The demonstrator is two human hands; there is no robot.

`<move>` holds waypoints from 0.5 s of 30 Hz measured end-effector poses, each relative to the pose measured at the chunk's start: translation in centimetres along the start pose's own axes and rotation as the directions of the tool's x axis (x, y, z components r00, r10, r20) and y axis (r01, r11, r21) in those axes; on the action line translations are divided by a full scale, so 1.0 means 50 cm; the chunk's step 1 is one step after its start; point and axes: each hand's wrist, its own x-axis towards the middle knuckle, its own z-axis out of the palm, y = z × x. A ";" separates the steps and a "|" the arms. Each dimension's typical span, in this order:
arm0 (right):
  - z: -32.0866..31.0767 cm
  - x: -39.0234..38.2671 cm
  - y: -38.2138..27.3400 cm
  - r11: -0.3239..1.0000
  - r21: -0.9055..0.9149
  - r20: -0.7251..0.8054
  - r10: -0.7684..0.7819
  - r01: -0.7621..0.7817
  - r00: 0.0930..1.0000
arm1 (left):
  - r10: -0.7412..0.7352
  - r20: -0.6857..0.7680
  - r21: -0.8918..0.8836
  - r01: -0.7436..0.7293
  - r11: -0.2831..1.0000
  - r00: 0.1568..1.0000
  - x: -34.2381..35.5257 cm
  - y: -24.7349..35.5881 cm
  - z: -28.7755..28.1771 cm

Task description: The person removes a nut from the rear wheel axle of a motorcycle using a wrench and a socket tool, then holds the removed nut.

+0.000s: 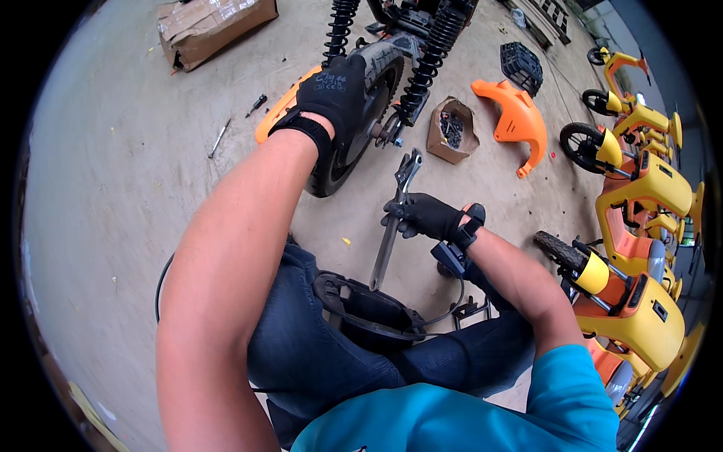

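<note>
My left hand (329, 96), in a black glove, is closed over the black tyre (379, 68) of a wheel hanging between two black spring shocks (431, 60). An axle with a bolt (395, 140) shows at the wheel's hub. My right hand (424, 217), also gloved, is wrapped round long steel wrenches (387, 252) held upright below the axle; their upper heads overlap, so I cannot make out exactly how many there are. An orange panel (272, 118) lies behind the wheel. A black bag-like item (339, 309) is between my jeaned legs.
A cardboard carton (215, 30), small tools (220, 138), an open box of parts (450, 132), an orange fender (520, 120) and a black plastic piece (520, 68) lie on the concrete floor (113, 211). A row of yellow scooters (640, 188) lines the right side.
</note>
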 end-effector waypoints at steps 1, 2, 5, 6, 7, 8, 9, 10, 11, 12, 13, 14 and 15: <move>0.000 -0.026 -0.026 1.000 -0.017 0.006 -0.014 0.014 1.000 | 0.008 0.007 0.006 -0.008 1.000 1.000 0.000 0.004 -0.004; 0.013 -0.030 -0.055 0.998 -0.043 0.051 -0.035 0.037 0.998 | -0.013 -0.015 0.022 0.013 1.000 1.000 -0.012 -0.013 -0.014; -0.011 -0.070 -0.084 0.992 0.054 0.067 -0.115 0.112 0.991 | 0.025 -0.054 0.001 -0.025 1.000 0.998 -0.001 -0.014 0.004; -0.007 -0.077 -0.100 0.987 0.115 0.068 -0.121 0.113 0.990 | 0.012 -0.050 0.008 -0.012 1.000 0.999 -0.004 -0.016 0.002; 0.010 -0.081 -0.109 0.978 0.135 -0.046 -0.156 0.161 0.987 | -0.002 -0.047 0.017 0.002 1.000 0.999 -0.009 -0.018 -0.003; -0.004 -0.085 -0.115 0.980 0.078 -0.055 -0.180 0.184 0.982 | 0.000 -0.043 0.012 0.000 1.000 0.999 -0.004 -0.013 0.001; -0.012 -0.090 -0.119 0.974 0.147 -0.052 -0.164 0.170 0.985 | 0.005 -0.027 0.025 -0.004 1.000 1.000 0.002 -0.010 0.005; -0.018 -0.096 -0.122 0.964 0.214 -0.047 -0.150 0.156 0.988 | 0.014 -0.028 0.013 -0.014 1.000 1.000 0.003 -0.007 0.008; -0.026 -0.098 -0.124 0.966 0.207 -0.070 -0.144 0.155 0.987 | 0.024 -0.029 0.000 -0.024 1.000 0.999 0.005 -0.004 0.011; -0.028 -0.095 -0.128 0.968 0.199 -0.078 -0.142 0.155 0.987 | 0.024 -0.033 -0.001 -0.024 1.000 0.999 0.002 -0.006 0.007; -0.030 -0.092 -0.132 0.969 0.192 -0.087 -0.139 0.154 0.986 | 0.022 -0.041 0.002 -0.022 1.000 0.999 0.000 -0.007 0.004; -0.032 -0.089 -0.135 0.970 0.179 -0.089 -0.149 0.163 0.985 | 0.021 -0.049 0.004 -0.021 1.000 0.999 -0.001 -0.007 0.002; -0.034 -0.084 -0.136 0.971 0.168 -0.090 -0.158 0.171 0.983 | 0.020 -0.055 0.006 -0.020 1.000 0.998 -0.002 -0.008 0.003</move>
